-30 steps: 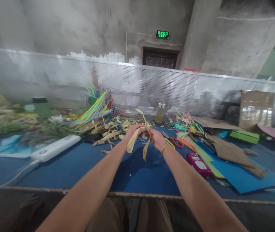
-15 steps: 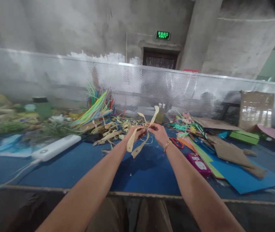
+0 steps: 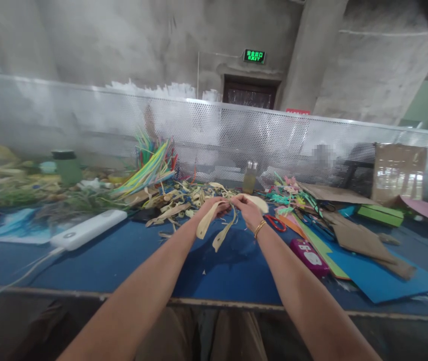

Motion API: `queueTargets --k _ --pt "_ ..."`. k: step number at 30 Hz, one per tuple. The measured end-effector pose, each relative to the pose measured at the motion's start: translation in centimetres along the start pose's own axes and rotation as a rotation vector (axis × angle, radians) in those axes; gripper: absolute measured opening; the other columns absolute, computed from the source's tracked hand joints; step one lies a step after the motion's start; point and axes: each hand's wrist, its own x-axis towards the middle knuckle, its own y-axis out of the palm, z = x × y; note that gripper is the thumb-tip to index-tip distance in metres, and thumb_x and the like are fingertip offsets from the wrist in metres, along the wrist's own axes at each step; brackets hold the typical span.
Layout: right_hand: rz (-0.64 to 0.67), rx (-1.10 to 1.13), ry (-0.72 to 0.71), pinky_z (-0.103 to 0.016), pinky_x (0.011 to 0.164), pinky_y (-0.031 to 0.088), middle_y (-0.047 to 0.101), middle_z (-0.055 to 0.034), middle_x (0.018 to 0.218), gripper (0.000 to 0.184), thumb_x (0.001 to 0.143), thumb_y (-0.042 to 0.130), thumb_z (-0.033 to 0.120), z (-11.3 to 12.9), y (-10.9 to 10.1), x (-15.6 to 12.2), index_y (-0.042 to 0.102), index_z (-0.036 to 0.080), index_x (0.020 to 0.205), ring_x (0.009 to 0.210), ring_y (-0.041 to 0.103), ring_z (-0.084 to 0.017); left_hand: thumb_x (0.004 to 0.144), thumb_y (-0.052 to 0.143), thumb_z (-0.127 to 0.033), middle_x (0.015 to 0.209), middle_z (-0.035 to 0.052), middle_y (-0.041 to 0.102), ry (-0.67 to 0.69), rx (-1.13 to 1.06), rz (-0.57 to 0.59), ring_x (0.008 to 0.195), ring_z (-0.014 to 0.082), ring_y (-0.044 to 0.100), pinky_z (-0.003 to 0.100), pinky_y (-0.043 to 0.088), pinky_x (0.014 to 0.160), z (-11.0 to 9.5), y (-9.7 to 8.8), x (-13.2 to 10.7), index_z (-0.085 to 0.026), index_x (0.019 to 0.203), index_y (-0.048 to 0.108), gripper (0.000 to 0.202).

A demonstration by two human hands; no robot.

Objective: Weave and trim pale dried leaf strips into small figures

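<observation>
Above the blue table, my two hands meet over several pale, leaf-like strips [image 3: 206, 221]. My left hand [image 3: 212, 207] is closed, pinching the strips where they come together. Thumb and fingers of my right hand [image 3: 247, 209] are also pinched at that junction, almost touching the left fingertips. Two strips hang down between my wrists, and another sticks out behind my right hand. Exactly how the strips are joined is hidden by my fingers. Just right of my right wrist lie red-handled scissors [image 3: 276, 223].
Behind my hands spreads a pile of similar strips [image 3: 176, 205]. A white power strip [image 3: 89, 229] lies to the left. Colourful pipe-cleaner-like stems [image 3: 154, 165] stand at the back. A purple box [image 3: 308, 257], blue sheet [image 3: 379, 281] and cardboard [image 3: 364, 235] lie to the right.
The strip that pointed up between my hands has swung down to the right, behind my right hand. The lower hanging strip has shifted slightly right. Both hands keep their pinch.
</observation>
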Motion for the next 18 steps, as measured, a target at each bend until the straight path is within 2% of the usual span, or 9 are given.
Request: queueTargets --k 6,14,18 --pt "-0.038 0.011 -0.001 -0.021 0.049 0.034 0.047 0.0051 0.052 0.032 0.059 0.070 0.045 -0.71 -0.09 0.28 0.053 0.018 0.063 0.049 0.039 -0.007 0.062 0.073 -0.038 0.071 0.0034 0.062 -0.004 0.000 -0.010 0.060 0.0097 0.053 0.023 0.043 0.058 0.13 -0.01 0.07 -0.014 0.077 0.063 0.031" --pt "-0.046 0.141 0.106 -0.022 0.052 0.041 0.057 0.0026 0.061 0.034 0.056 0.072 0.041 -0.60 0.17 0.26 0.055 0.019 0.074 0.054 0.050 -0.010 0.054 0.079 -0.036 0.067 0.0011 0.061 -0.038 -0.084 -0.036 0.057 0.0080 0.052 0.022 0.042 0.057 0.30 -0.38 0.48 -0.013 0.078 0.064 0.036" --pt "-0.038 0.287 0.215 -0.025 0.052 0.044 0.056 0.0031 0.057 0.032 0.053 0.075 0.037 -0.50 0.35 0.31 0.054 0.019 0.069 0.053 0.051 -0.011 0.051 0.080 -0.034 0.067 0.0009 0.061 -0.036 -0.110 -0.010 0.055 0.0071 0.051 0.021 0.042 0.055 0.29 -0.36 0.59 -0.013 0.077 0.065 0.036"
